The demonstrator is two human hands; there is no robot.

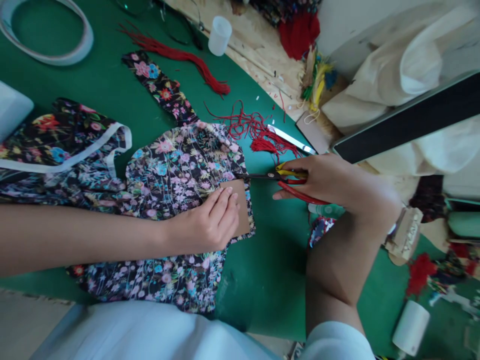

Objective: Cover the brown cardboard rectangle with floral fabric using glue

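Observation:
Black floral fabric [168, 165] lies spread on the green table. A brown cardboard rectangle [243, 207] rests on its right edge. My left hand [215, 220] is closed, its bunched fingertips pressing the cardboard down against the fabric. My right hand [318, 180] grips scissors [264, 176] by their red and yellow handles. The scissor blades reach left to the fabric just above the cardboard's top edge; how far apart the blades are is hard to see. Beyond them lies a tangle of red threads [258, 132], with a metal strip [292, 140] beside it.
A red thread bundle [180, 55], a white spool [220, 35] and a tape roll [88, 42] lie toward the back. More floral fabric with white trim [67, 162] is at left. A black-fronted panel [405, 117] juts in at right, above another white spool [410, 327].

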